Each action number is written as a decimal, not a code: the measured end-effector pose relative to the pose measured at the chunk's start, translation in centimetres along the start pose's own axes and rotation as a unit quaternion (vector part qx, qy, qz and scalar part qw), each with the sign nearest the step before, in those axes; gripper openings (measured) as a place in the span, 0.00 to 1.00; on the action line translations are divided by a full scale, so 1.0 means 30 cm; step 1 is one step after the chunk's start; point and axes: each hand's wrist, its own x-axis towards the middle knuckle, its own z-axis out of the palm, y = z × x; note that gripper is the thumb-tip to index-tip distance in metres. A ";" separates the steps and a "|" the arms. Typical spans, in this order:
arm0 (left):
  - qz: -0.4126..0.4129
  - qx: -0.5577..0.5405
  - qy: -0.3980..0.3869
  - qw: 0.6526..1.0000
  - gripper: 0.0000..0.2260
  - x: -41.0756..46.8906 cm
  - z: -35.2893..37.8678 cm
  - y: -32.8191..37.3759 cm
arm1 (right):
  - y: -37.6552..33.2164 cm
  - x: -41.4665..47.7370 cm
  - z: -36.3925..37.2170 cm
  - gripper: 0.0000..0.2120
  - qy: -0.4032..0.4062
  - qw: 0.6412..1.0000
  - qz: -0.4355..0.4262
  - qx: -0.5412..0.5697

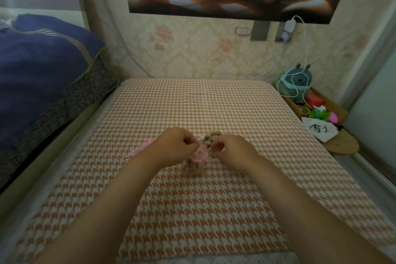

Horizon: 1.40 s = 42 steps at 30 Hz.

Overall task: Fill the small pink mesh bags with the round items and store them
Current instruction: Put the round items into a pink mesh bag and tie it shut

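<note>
A small pink mesh bag (198,159) holding several tan round items hangs just above the orange houndstooth cloth (192,210). My left hand (175,146) pinches the bag's pink top on its left side. My right hand (233,151) has its fingers curled at the bag's right side; what they pinch is blurred. A pile of loose tan round items (211,137) lies just behind both hands. More pink mesh bags (139,149) lie flat on the cloth, partly hidden behind my left wrist.
A blue quilt (42,75) is heaped on the left. At the right edge a wooden box (334,105) holds a grey plush toy (297,83) and coloured things, with a white drawstring pouch (321,130) and a charger cable (304,53) nearby.
</note>
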 end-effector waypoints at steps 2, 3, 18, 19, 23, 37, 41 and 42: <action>-0.002 0.005 -0.007 1.000 0.07 -0.013 -0.005 -0.011 | -0.011 0.003 0.018 0.09 0.003 1.000 0.000 -0.025; -0.003 0.000 -0.010 1.000 0.07 -0.018 -0.008 -0.015 | -0.015 0.004 0.027 0.09 0.009 0.999 -0.001 -0.035; -0.010 -0.042 -0.034 0.999 0.07 -0.017 -0.031 -0.040 | -0.082 0.025 0.006 0.05 0.109 0.985 -0.013 0.131; -0.011 -0.044 -0.036 0.998 0.07 -0.017 -0.032 -0.042 | -0.099 0.021 -0.012 0.04 0.124 0.979 -0.023 0.161; -0.013 -0.050 -0.038 0.998 0.07 -0.022 -0.033 -0.045 | -0.162 -0.021 -0.060 0.04 0.128 0.968 -0.080 0.202; -0.019 -0.075 -0.038 0.996 0.08 -0.016 -0.036 -0.083 | -0.139 -0.043 -0.045 0.09 0.026 0.993 -0.107 0.037; -0.026 -0.171 -0.065 0.983 0.16 -0.020 -0.031 -0.085 | -0.135 -0.050 -0.038 0.08 0.005 0.993 -0.119 0.018; -0.026 -0.182 -0.086 0.979 0.22 -0.026 -0.031 -0.082 | -0.138 -0.050 -0.038 0.07 0.007 0.993 -0.120 0.017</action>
